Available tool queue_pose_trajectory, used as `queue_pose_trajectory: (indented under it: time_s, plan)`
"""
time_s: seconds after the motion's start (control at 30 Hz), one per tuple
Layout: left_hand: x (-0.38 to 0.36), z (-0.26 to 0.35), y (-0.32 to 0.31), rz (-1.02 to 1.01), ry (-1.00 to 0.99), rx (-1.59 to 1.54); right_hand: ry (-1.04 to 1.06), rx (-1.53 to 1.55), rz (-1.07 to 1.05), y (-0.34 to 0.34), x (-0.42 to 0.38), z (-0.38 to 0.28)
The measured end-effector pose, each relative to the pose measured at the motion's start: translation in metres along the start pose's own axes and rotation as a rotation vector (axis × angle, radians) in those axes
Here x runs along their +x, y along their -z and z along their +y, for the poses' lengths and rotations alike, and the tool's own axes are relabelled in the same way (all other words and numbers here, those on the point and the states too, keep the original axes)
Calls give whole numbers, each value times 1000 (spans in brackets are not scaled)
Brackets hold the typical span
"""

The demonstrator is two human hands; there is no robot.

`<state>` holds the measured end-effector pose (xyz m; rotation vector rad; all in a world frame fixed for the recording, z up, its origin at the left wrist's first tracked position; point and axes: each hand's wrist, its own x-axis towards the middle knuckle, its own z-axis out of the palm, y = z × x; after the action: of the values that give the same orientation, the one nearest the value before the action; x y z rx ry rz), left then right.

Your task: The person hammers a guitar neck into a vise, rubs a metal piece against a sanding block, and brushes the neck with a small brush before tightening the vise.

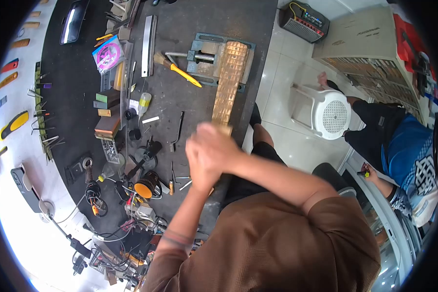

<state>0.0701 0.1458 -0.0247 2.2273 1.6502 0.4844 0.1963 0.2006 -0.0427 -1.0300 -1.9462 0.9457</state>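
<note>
A long strip point(225, 92) with a bumpy, block-like golden-brown surface lies with its far end on a metal vise point(248, 63). Its near end runs up to my hands. My right hand point(216, 146) and my left hand point(198, 163) are closed together there, one against the other, slightly smeared by motion. Whatever they grip is hidden by the fingers. Left of the vise lies a brush point(185, 75) with a yellow handle. A thin black wire brush point(178, 130) rests on the bench nearer my hands.
On the dark bench point(180, 29) are a steel ruler point(149, 46), a small bottle point(144, 103), sanding blocks point(107, 124) and tangled cables. To the right are a white stool point(333, 117), an amplifier point(304, 22) and another person point(399, 146) in a blue shirt.
</note>
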Motion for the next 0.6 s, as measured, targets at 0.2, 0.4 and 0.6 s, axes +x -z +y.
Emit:
queue_pose_trajectory:
  time_s: [0.2, 0.4, 0.6]
  plan:
    - [292, 48, -63, 211, -97, -150, 5, -124, 70, 167, 153, 159]
    - [180, 18, -37, 174, -123, -391, -140, -49, 61, 119, 101, 74]
    - [-16, 8, 13, -51, 150, -103, 36, -39, 9, -14, -8, -8]
